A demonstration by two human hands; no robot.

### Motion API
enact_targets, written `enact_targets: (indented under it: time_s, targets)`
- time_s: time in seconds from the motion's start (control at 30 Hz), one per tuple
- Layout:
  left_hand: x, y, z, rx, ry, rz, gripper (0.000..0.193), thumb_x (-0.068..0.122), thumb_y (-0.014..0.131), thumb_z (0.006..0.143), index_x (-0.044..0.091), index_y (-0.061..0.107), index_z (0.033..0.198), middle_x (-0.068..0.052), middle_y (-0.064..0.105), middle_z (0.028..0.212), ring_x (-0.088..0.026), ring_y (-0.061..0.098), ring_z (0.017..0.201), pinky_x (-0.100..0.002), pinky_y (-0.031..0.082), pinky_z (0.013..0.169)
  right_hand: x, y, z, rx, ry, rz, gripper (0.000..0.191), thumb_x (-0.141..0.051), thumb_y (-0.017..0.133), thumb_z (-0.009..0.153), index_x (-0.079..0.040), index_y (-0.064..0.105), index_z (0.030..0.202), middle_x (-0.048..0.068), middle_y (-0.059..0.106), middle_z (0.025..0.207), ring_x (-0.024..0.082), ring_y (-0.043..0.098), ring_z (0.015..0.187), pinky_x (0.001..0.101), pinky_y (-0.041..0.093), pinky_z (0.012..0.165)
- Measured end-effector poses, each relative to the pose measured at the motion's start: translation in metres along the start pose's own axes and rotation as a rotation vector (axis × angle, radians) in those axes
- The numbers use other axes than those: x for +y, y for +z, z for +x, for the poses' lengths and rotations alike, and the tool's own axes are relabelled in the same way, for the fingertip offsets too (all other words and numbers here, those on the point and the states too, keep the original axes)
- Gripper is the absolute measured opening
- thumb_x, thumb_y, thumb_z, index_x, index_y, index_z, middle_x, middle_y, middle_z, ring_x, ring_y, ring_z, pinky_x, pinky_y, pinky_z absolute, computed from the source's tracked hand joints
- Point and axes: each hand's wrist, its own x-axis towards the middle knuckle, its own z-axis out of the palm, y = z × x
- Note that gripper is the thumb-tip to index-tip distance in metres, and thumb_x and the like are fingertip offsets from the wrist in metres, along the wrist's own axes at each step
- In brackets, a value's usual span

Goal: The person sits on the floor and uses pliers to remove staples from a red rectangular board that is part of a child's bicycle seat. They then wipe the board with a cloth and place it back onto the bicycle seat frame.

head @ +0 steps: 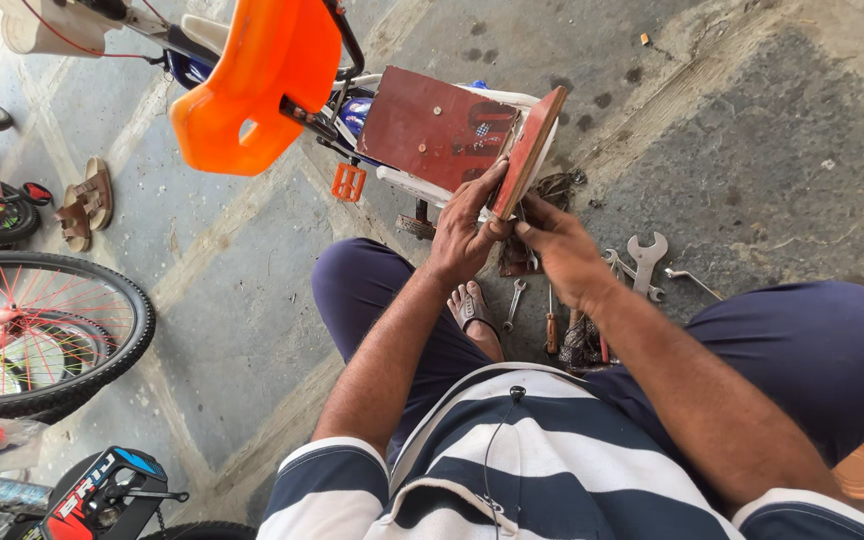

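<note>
Gripping the red board [529, 150] at its lower edge, your left hand [464, 235] pinches it while your right hand [562, 250] curls fingers beneath; it looks stiff, light, standing against the toy car [422, 130].

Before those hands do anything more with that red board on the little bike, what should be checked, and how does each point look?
1. Left hand grips the red board: ok, fingers wrap its lower edge.
2. Right hand on the work: ok, fingertips meet the board's bottom corner.
3. Spanners close by: ok, on the floor beside the right hand.
4. Screwdriver close by: ok.
5. Board fixed firmly to the bike: cannot tell.
6. Sandalled foot away from tools: not ok, a small spanner lies beside it.
</note>
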Motion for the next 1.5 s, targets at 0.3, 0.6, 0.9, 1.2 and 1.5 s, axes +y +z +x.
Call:
enact_targets:
  time_s: [0.3, 0.6, 0.9, 1.2, 1.5]
  targets:
    - [-0.004, 0.006, -0.001, 0.007, 0.011, -0.011, 0.087, 0.077, 0.035, 0.103, 0.010, 0.042, 0.158, -0.018, 0.053, 0.157, -0.036, 0.053, 0.143, -0.047, 0.041, 0.122, -0.010, 0.011, -0.001, 0.198, -0.025, -0.133, 0.033, -0.010, 0.054, 0.098, -0.002, 0.067, 0.128, 0.006, 0.069, 0.087, 0.008, 0.048, 0.054, 0.0254, 0.038, 0.046]
    - [-0.003, 0.008, -0.001, 0.030, 0.018, -0.019, 0.083, 0.072, 0.044, 0.104, 0.006, 0.045, 0.155, -0.019, 0.055, 0.154, -0.038, 0.054, 0.142, -0.047, 0.041, 0.121, 0.040, 0.002, 0.024, 0.223, -0.511, -0.099, 0.026, -0.006, 0.054, 0.102, 0.009, 0.068, 0.118, 0.011, 0.068, 0.105, 0.014, 0.060, 0.093, 0.0286, 0.048, 0.083]
    - [0.002, 0.010, 0.002, 0.005, -0.013, -0.079, 0.080, 0.065, 0.052, 0.101, 0.008, 0.045, 0.156, -0.018, 0.057, 0.150, -0.036, 0.058, 0.135, -0.045, 0.045, 0.115, 0.051, -0.004, 0.055, 0.219, -0.981, -0.876, 0.057, -0.045, 0.053, 0.111, 0.002, 0.038, 0.139, 0.024, 0.066, 0.121, 0.041, 0.068, 0.105, 0.0499, 0.054, 0.084]
    - [-0.001, 0.000, 0.002, 0.045, 0.025, -0.049, 0.075, 0.059, 0.055, 0.101, 0.007, 0.049, 0.154, -0.021, 0.061, 0.142, -0.040, 0.058, 0.131, -0.048, 0.045, 0.113, 0.013, -0.049, 0.070, 0.000, -0.880, -1.353, 0.029, -0.028, 0.067, 0.093, -0.012, 0.066, 0.118, 0.014, 0.072, 0.105, 0.039, 0.071, 0.089, 0.0494, 0.056, 0.068]
    - [0.003, -0.006, 0.011, 0.043, 0.008, -0.042, 0.078, 0.064, 0.052, 0.099, 0.006, 0.050, 0.152, -0.021, 0.063, 0.138, -0.039, 0.060, 0.126, -0.047, 0.046, 0.110, -0.094, -0.055, 0.032, 0.583, -1.118, -1.891, 0.011, -0.021, 0.065, 0.095, -0.017, 0.069, 0.086, 0.002, 0.066, 0.079, 0.026, 0.065, 0.074, 0.0425, 0.051, 0.069]
